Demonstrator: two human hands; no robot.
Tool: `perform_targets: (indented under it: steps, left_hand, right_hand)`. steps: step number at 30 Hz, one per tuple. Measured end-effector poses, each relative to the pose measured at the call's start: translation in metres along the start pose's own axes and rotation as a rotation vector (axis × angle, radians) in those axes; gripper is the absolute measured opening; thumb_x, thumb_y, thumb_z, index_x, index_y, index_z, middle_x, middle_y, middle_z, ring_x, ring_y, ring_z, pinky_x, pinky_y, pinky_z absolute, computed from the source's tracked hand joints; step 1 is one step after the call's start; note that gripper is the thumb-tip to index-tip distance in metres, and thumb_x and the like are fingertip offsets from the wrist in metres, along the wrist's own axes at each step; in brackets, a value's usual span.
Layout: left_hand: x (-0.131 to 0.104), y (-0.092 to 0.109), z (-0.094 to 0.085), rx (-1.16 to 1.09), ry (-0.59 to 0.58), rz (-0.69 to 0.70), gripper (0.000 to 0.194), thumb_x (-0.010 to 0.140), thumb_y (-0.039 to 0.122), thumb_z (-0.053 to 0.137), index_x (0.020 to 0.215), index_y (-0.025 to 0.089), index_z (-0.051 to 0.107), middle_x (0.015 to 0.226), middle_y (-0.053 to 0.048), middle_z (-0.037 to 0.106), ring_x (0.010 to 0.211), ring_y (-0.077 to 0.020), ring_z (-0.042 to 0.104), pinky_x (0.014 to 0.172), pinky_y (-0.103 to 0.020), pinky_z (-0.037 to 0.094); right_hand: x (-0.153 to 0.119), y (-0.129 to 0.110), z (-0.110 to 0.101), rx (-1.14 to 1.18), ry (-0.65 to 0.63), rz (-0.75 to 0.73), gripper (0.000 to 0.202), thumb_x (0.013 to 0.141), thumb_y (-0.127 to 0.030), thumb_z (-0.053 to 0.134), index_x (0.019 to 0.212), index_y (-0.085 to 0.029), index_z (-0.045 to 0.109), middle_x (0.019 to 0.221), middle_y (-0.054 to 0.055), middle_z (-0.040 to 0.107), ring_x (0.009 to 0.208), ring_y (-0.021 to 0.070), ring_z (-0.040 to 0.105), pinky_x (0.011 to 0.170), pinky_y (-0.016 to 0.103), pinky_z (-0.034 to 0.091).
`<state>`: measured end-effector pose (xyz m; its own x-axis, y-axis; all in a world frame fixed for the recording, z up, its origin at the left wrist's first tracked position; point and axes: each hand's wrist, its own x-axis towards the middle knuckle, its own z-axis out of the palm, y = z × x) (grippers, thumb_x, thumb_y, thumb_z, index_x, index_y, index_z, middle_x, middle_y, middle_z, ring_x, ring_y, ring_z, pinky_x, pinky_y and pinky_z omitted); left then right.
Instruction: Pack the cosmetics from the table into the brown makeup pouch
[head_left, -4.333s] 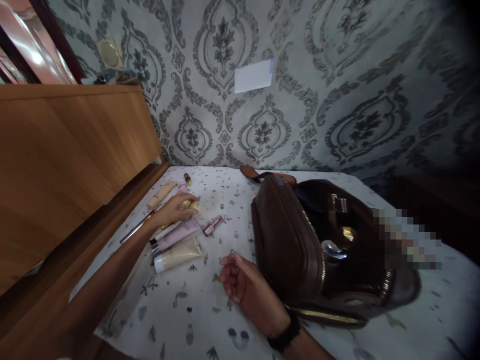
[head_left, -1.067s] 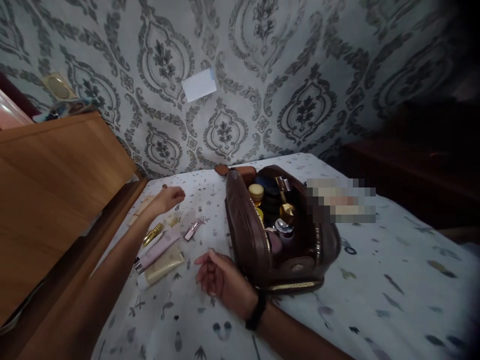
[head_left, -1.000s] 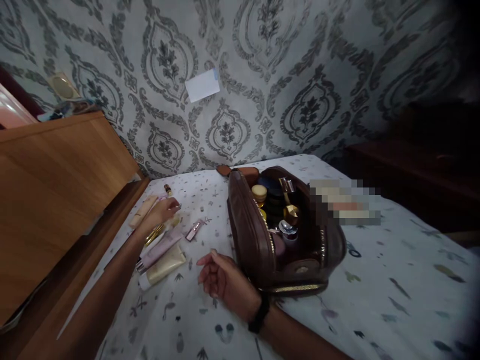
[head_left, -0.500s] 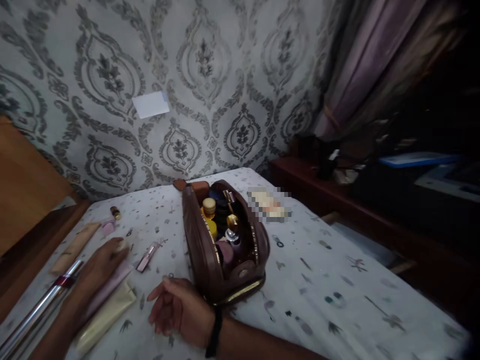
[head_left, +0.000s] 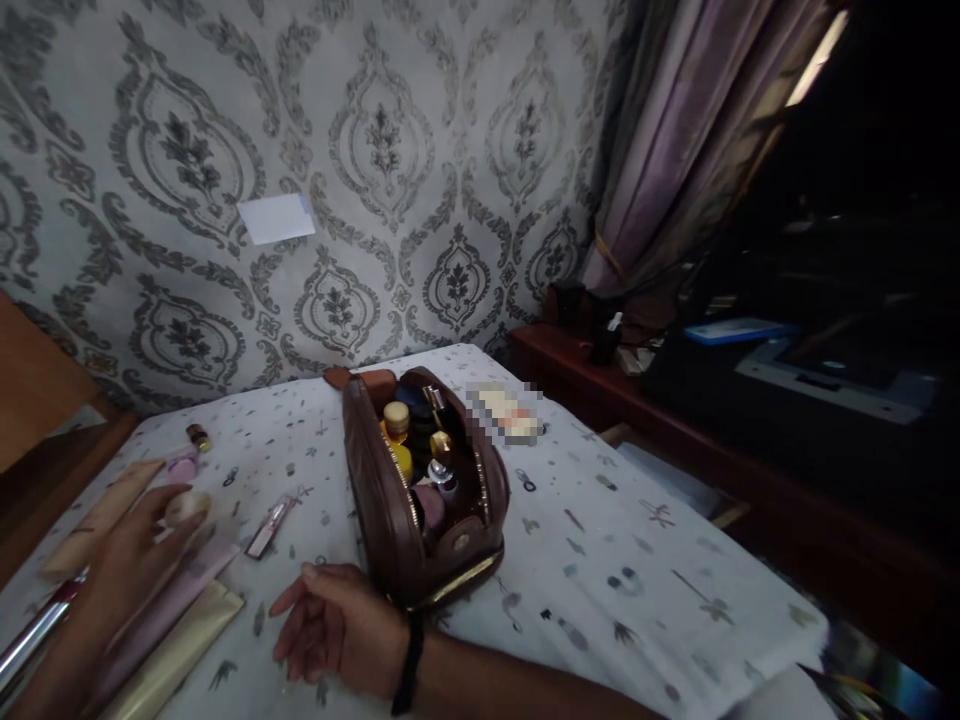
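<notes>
My left hand is at the left of the table, its thumb and fingers around a small round pale container. Under and beside that wrist lie a lilac tube and a pale yellow tube. My right hand, with a black wristband, rests palm turned up, fingers loosely curled and apart, with nothing in it. Just beyond it stands a brown leather toiletry bag, unzipped, with bottles, a yellow-lidded jar and other cosmetics inside. A slim pink-and-clear tube lies between my hands and the bag.
A peach tube, a tiny dark bottle and a long silver-and-red cylinder lie at the left. A blurred-out packet is right of the bag. Patterned wall behind; dark red furniture with an open drawer stands right.
The view has swung slightly right, so everything sits further left. My left hand has drawn a little left with the round container. My right hand stays nearly where it was by the bag.
</notes>
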<state>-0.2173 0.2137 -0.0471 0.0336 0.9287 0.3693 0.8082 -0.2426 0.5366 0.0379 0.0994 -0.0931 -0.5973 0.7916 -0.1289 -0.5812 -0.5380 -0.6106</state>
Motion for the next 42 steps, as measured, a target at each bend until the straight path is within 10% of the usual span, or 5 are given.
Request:
perform_targets:
  steps: [8,18,29,42]
  left_hand:
    - [-0.038,0.055,-0.015,-0.624,-0.102,-0.130,0.044,0.068,0.037,0.073,0.103,0.019,0.055,0.092,0.000,0.059,0.087,-0.0163,0.058,0.077,-0.026,0.047]
    - [-0.074,0.055,-0.026,-0.930,-0.332,-0.130,0.054,0.070,0.033,0.078,0.116,0.019,0.055,0.098,-0.004,0.060,0.091,-0.0178,0.060,0.076,-0.027,0.048]
    - [-0.100,0.055,-0.016,-0.405,-0.116,0.251,0.030,0.083,0.020,0.064,0.112,0.021,0.055,0.106,-0.006,0.058,0.100,-0.0208,0.056,0.087,-0.034,0.046]
    - [-0.102,0.039,-0.034,0.340,-0.298,0.297,0.016,0.091,0.027,0.056,0.103,0.018,0.056,0.103,-0.010,0.059,0.100,-0.0285,0.052,0.085,-0.044,0.044]
  right_hand:
    - [-0.014,-0.007,0.012,-0.153,0.055,-0.028,0.053,0.071,-0.063,0.071,0.089,-0.014,0.065,0.067,0.001,0.067,0.049,0.0074,0.058,0.042,0.018,0.033]
    - [-0.005,0.004,0.035,-0.468,0.142,-0.039,0.051,0.073,-0.057,0.074,0.101,-0.016,0.065,0.078,0.002,0.065,0.060,0.0107,0.061,0.049,0.020,0.041]
    - [0.033,0.017,0.069,-0.315,0.206,-0.237,0.037,0.070,-0.044,0.080,0.096,-0.019,0.070,0.090,0.003,0.065,0.074,0.0122,0.056,0.056,0.020,0.045]
    - [0.041,0.003,0.036,-0.746,0.470,-0.484,0.043,0.069,-0.054,0.077,0.091,-0.020,0.062,0.086,0.004,0.065,0.068,0.0145,0.054,0.060,0.027,0.045]
